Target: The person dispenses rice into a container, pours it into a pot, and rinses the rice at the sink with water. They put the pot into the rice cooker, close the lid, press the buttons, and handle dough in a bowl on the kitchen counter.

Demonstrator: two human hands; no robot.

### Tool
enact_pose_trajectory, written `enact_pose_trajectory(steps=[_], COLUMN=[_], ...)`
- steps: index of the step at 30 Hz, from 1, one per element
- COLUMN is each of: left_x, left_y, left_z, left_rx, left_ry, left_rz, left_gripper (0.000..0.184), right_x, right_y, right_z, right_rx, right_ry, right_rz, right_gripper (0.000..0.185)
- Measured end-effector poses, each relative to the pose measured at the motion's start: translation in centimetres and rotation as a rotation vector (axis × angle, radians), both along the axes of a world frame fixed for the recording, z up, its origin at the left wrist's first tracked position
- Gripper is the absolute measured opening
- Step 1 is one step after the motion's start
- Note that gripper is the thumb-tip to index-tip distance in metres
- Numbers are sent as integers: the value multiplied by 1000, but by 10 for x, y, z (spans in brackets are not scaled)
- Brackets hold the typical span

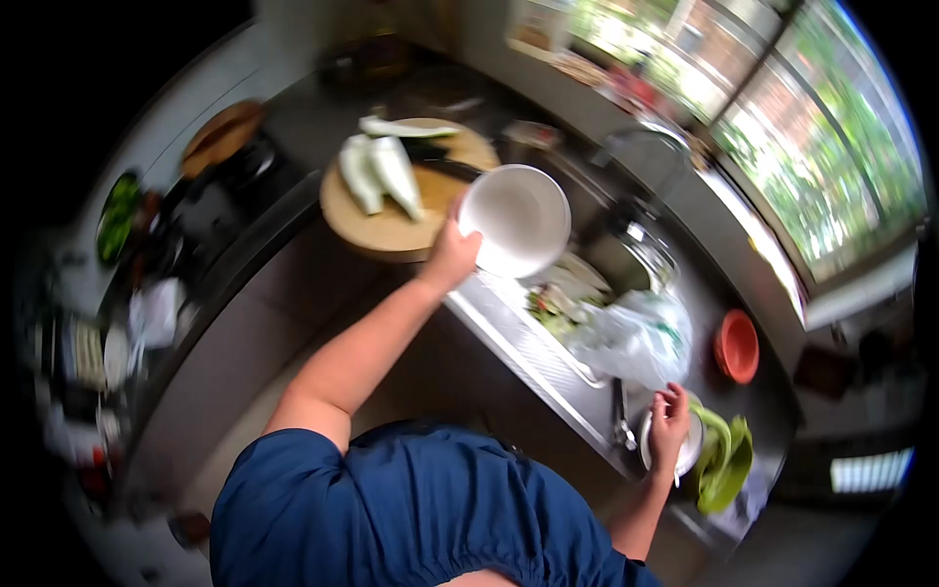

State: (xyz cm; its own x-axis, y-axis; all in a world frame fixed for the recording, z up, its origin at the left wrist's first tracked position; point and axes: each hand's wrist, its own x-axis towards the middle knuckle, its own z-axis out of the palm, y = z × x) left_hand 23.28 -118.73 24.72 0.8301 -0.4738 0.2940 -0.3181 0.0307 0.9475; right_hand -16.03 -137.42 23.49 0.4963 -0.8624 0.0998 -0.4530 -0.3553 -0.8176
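Note:
My left hand [454, 254] grips the rim of a white bowl [515, 221], thumb over the edge. The bowl is tilted so that its bare inside faces me. Just beyond it is a round wooden cutting board [377, 230] with pale green-white melon-like pieces [393, 174] and a dark-handled knife [445, 164]. My right hand [669, 423] is over a second white bowl [693, 442] at the right end of the counter, fingers bent and somewhat apart; whether it touches that bowl is unclear. A green basket [724, 474] with light green pieces lies beside it.
A metal sink edge [528, 328] runs between my hands. Food scraps [558, 308], a clear plastic bag [641, 338] and a metal pot [631, 259] are around it. An orange-red bowl [736, 346] stands at the right. Beyond the faucet [646, 137] is a window.

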Motion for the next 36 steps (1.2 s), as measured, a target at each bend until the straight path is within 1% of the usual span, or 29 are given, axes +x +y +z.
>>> enact_pose_trajectory(steps=[1, 3, 6, 7, 8, 9, 10, 11, 13, 14, 16, 17, 18, 19, 20, 21, 22, 23, 24, 25, 26, 27, 28, 29, 31, 32, 33, 34, 36], left_x=[-4, -14, -18, -26, -30, -35, -43, -53, -78, -95, -114, -117, -117, -114, -120, -118, -113, -107, -100, -87, -73, -61, -45, -30, 1, 17, 32, 47, 74], left_y=[32, 109, 244, 290, 337, 384, 431, 478, 558, 593, 663, 696, 725, 752, 771, 788, 807, 821, 834, 849, 865, 877, 890, 900, 919, 932, 945, 956, 981], left_z=[2, 36, 38, 41, 39, 36, 36, 34, 33, 37, 47, 41, 29, 16, 39, 45, 46, 50, 58, 57, 56, 54, 51, 61, 79, 82, 83, 84, 89], left_rx=[-68, -50, -48, -99, -132, -169, -185, -210, -193, -222, -11, -14, 144, 306, 364, 364, 524, 686, 770, 767, 906, 1045, 1150, 1164, 1465, 1473, 1476, 1491, 1482], left_ry=[335, 632, 802, 843, 872, 901, 899, 848, 628, 627, 400, 392, 99, -193, -91, -85, -114, -144, -161, -153, -308, -459, -552, -546, -593, -743, -734, -776, -850], left_rz=[-26, -28, 34, 97, 104, 111, 148, 169, 313, 360, 554, 589, 696, 784, 792, 805, 816, 823, 818, 831, 769, 699, 692, 703, 473, 492, 488, 444, 405], left_gripper=[57, 60, 66, 61, 57, 53, 48, 51, 54, 54, 61, 61, 65, 69, 71, 71, 72, 72, 72, 72, 72, 71, 64, 64, 57, 54, 54, 55, 55], right_x=[35, 97, 181, 206, 230, 254, 275, 291, 324, 333, 353, 360, 372, 385, 397, 409, 423, 436, 449, 462, 472, 490, 512, 528, 557, 570, 580, 590, 606], right_y=[22, 64, 145, 182, 210, 241, 286, 336, 424, 471, 568, 611, 646, 679, 708, 735, 761, 783, 806, 828, 848, 866, 884, 904, 933, 949, 964, 978, 1007], right_z=[1, -1, 2, 9, 0, -5, -1, 3, 4, 11, 26, 34, 38, 42, 43, 42, 38, 40, 42, 44, 55, 51, 36, 33, 32, 39, 46, 50, 54], right_rx=[71, 78, 217, 273, 297, 201, 315, 428, 548, 585, 640, 666, 715, 716, 827, 937, 1001, 1000, 1041, 1079, 1052, 1030, 1041, 1056, 1108, 1191, 1273, 1281, 1487], right_ry=[-23, 26, -7, -9, -10, 23, 4, -2, 62, 124, 207, 240, 335, 344, 392, 443, 487, 497, 547, 599, 597, 640, 650, 655, 678, 752, 829, 839, 941], right_rz=[108, 352, 629, 703, 816, 950, 1009, 1065, 1230, 1306, 1457, 1531, 1591, 1611, 1653, 1687, 1724, 1731, 1755, 1780, 1800, 1819, 1831, 1841, 1915, 1877, 1827, 1818, 1645], right_gripper=[28, 28, 28, 28, 30, 31, 31, 31, 34, 36, 41, 43, 50, 50, 54, 58, 60, 60, 60, 61, 61, 63, 63, 64, 65, 64, 64, 64, 61])
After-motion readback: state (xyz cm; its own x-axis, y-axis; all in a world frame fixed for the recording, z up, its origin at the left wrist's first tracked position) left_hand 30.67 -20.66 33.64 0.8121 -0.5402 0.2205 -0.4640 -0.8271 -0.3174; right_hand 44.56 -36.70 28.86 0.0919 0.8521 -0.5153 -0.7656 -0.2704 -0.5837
